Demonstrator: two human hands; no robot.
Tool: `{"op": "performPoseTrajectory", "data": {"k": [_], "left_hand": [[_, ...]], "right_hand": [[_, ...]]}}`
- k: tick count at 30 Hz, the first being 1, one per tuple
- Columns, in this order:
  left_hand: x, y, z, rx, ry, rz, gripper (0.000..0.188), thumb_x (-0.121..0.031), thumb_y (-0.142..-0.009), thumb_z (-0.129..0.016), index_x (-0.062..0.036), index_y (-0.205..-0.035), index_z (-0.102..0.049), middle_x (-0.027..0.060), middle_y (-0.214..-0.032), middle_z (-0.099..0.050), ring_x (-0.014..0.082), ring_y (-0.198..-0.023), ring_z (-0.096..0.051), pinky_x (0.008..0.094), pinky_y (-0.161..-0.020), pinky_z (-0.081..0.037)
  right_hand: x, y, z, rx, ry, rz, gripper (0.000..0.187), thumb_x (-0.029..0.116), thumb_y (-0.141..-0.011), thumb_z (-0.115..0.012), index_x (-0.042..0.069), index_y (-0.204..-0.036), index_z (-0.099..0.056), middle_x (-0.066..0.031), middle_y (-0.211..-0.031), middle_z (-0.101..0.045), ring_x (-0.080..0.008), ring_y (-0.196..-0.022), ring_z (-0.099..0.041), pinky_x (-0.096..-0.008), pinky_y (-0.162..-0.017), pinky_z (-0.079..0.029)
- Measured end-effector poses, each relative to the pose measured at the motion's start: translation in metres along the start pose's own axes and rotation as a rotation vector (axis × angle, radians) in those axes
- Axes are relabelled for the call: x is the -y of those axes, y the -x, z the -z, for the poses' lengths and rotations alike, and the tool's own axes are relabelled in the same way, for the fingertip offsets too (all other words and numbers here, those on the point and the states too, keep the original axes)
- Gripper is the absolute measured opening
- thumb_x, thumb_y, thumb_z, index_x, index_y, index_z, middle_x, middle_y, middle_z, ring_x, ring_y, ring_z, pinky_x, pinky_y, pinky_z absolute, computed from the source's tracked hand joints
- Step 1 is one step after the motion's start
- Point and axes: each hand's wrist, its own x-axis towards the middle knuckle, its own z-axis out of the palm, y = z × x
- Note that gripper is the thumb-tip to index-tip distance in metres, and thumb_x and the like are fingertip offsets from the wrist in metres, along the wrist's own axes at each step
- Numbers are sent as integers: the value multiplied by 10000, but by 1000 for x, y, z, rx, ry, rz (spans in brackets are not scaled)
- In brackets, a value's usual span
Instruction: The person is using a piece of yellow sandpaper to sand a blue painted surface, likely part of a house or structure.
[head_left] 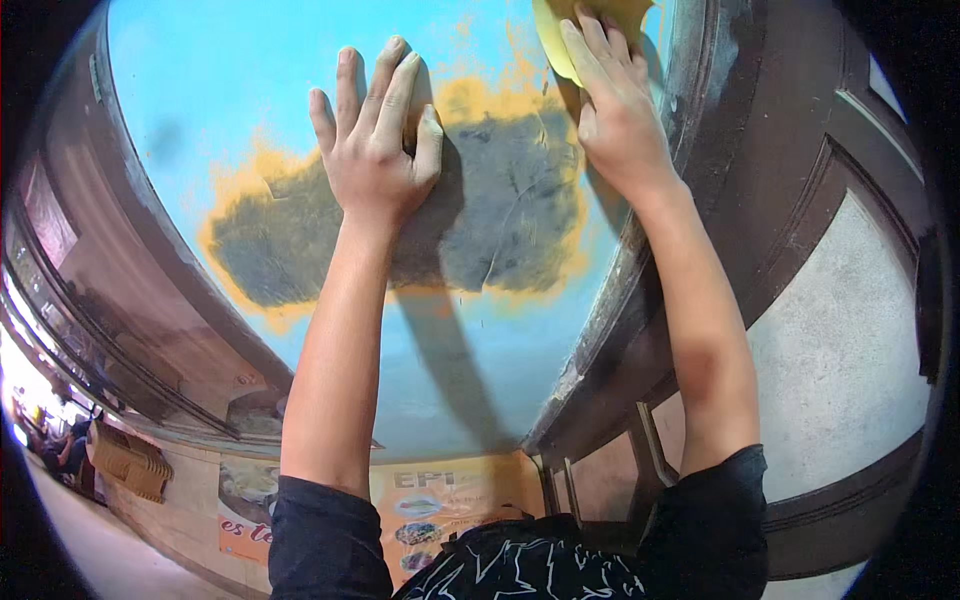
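My left hand [378, 160] is raised against a light blue painted panel [220, 70], fingers stretched and spread, with nothing in it. Pale dust coats its fingertips. Under and beside it lies a rough dark grey patch [515, 215] ringed with orange-yellow, where the blue paint is worn away. Up at the top right, my right hand [622, 125] presses a yellow sheet of sandpaper [553, 40] against the panel near its dark edge. The sheet's left side curls out past the fingers, and its upper part runs out of view.
A dark, scuffed wooden frame [600, 315] borders the panel on the right, beside dark moulded panelling [780, 200]. Brown boards [150, 270] run along the left. Low down are an orange poster [470, 490] with food pictures and a brown slatted object [130, 462].
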Motion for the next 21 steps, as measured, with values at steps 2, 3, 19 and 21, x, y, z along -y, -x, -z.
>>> {"op": "performPoseTrajectory", "data": {"k": [2, 3, 19, 21], "left_hand": [[3, 1, 2, 0, -14, -4, 482, -243, -923, -619, -205, -1403, -650, -17, -1515, -594, 338, -1504, -417, 609, -1210, -233], [6, 2, 5, 7, -26, -10, 489, -241, -920, -621, -210, -1407, -648, -17, -1516, -593, 338, -1504, -417, 608, -1211, -233], [28, 1, -28, -6, 28, -5, 496, -255, -915, -622, -201, -1407, -646, -16, -1521, -587, 336, -1504, -416, 597, -1212, -235], [27, -1, -28, -5, 45, 3, 516, -242, -888, -629, -199, -1401, -652, -16, -1518, -589, 335, -1503, -419, 589, -1219, -227]], "right_hand": [[15, 15, -7, -21, 33, -58, 633, -13, -858, -553, 30, -1487, -499, -193, -1534, -497, -436, -1386, -467, -627, -1104, -369], [24, 28, -18, -12, -4, -63, 649, -14, -852, -567, 32, -1495, -490, -193, -1562, -468, -444, -1396, -460, -639, -1103, -365], [50, 47, -39, 145, 16, -63, 556, 20, -885, -546, 44, -1441, -562, -156, -1458, -585, -394, -1389, -508, -605, -1171, -339], [54, 44, -39, 161, 28, 6, 521, 70, -895, -576, 47, -1416, -584, -148, -1451, -594, -357, -1392, -517, -597, -1169, -348]]}}
